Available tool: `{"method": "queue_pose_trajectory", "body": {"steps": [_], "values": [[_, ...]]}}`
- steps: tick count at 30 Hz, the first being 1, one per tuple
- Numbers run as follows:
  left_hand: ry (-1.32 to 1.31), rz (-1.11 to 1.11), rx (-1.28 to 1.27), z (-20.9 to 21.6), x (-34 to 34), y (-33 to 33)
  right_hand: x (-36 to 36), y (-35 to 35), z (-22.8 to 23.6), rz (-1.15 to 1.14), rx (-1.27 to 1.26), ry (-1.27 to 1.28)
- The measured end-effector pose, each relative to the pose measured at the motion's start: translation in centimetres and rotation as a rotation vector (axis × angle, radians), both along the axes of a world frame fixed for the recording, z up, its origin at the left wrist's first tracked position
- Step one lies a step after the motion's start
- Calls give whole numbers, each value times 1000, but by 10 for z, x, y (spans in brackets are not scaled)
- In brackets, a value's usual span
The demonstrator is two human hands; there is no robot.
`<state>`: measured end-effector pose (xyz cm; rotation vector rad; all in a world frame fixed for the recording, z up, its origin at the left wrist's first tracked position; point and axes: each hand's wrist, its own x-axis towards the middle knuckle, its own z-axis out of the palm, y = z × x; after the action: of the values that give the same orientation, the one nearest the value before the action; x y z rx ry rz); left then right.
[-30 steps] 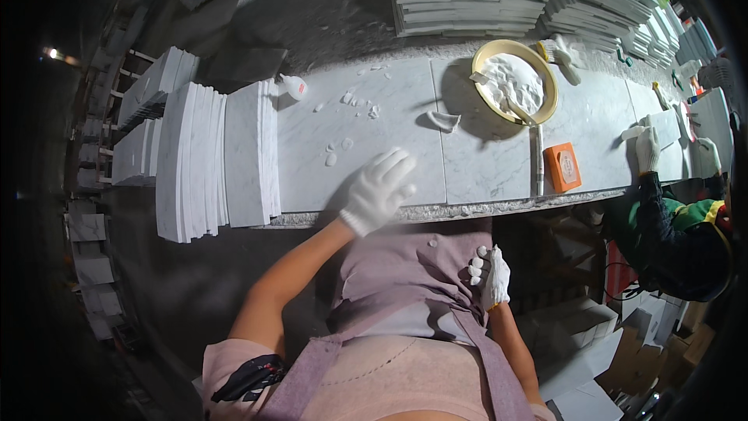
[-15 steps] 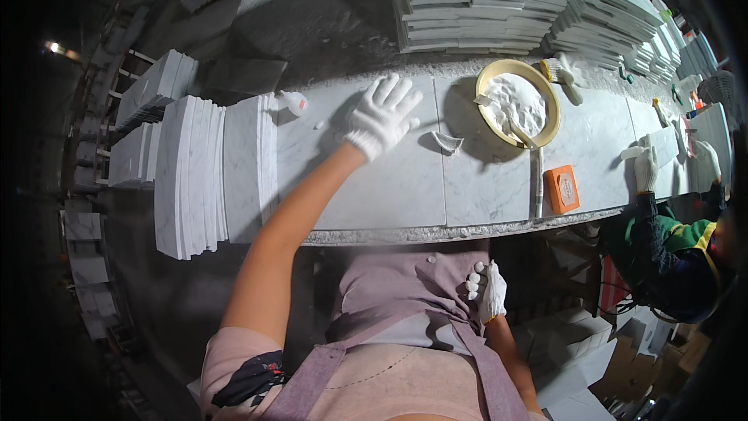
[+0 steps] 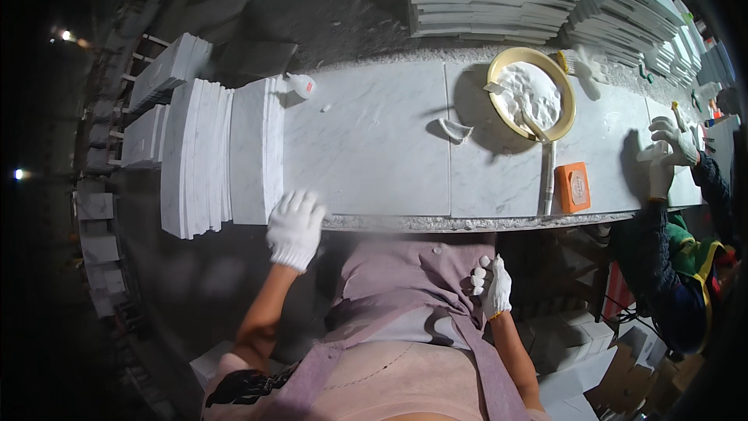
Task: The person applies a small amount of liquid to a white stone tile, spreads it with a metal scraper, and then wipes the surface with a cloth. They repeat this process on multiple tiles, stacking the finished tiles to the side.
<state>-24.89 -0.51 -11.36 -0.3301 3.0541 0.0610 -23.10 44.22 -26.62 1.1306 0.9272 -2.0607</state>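
Observation:
My left hand (image 3: pixel 296 228), in a white knit glove, is at the near edge of the bench beside a leaning stack of white marble tiles (image 3: pixel 255 148). Its fingers look loosely extended and slightly bent, with nothing visible in them. To its right lies a large flat marble tile (image 3: pixel 366 140) with grey veins. My right hand (image 3: pixel 495 288), also gloved, rests low against my mauve apron (image 3: pixel 409 284). Its fingers curl inward and its thumb points up; I see nothing held there.
A yellow bowl (image 3: pixel 571 101) of white paste holds a spatula. Nearby are a curved white shard (image 3: pixel 455 131), an orange box (image 3: pixel 574 187) and a white bottle (image 3: pixel 301 86). Tile stacks (image 3: pixel 491 0) rise behind. At right, a co-worker's gloved hands (image 3: pixel 675 140) are over the bench.
My left hand has swept back from the far part of the tile to the near left edge, its fingers less spread. The right hand stays. The co-worker's hands have come together.

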Motion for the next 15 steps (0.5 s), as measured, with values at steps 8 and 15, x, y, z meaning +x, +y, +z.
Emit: {"method": "queue_pose_trajectory", "body": {"steps": [8,15], "values": [[453,-200,166,-13,-56,34,-6,7,7,99,-24,10],[285,-192,7,-26,-179,-2,7,1,13,-36,-85,68]]}}
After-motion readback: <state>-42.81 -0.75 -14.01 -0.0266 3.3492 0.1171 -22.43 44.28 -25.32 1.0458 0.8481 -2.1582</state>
